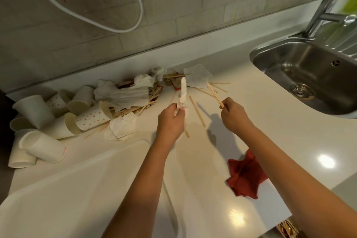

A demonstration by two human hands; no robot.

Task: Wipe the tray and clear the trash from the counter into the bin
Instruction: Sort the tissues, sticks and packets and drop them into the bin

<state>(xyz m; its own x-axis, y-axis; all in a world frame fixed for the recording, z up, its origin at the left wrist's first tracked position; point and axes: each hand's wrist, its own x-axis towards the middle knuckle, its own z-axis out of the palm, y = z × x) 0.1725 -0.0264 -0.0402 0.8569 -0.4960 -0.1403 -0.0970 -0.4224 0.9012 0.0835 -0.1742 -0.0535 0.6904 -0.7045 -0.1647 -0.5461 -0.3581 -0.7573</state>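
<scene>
Counter (pixel 260 121): pale, glossy, running along a tiled wall (pixel 173 6), with a steel sink (pixel 309 75) set into its far right corner and a tap (pixel 324 11) behind the basin.

Left hand (pixel 171 120): raised over the middle of the counter, fingers curled tight round a twisted white napkin (pixel 182 92) that stands up out of the fist; a wooden stick (pixel 187 133) pokes out below the hand.

Right hand (pixel 234 115): just right of the left hand and apart from it, thumb and fingers pinched together on the near ends of a few thin wooden stirrers (pixel 215 93), which slant away toward the back edge.

Loose stirrer (pixel 197 111): lying flat on the counter between the two hands.

Trash pile (pixel 125 94): against the back edge, left of centre; crumpled napkins, scattered sticks and small sachets heaped together. A flat square napkin (pixel 197 77) lies at its right end.

Paper cups (pixel 48 121): tipped on their sides at the far left edge, some plain white, some with orange dots, touching one another.

Tray (pixel 67 189): white, at the near left corner of the counter, under the left forearm.

Red cloth (pixel 246 176): crumpled near the front edge, beneath the right forearm.

White hose (pixel 92 19): looped against the wall above the pile.
</scene>
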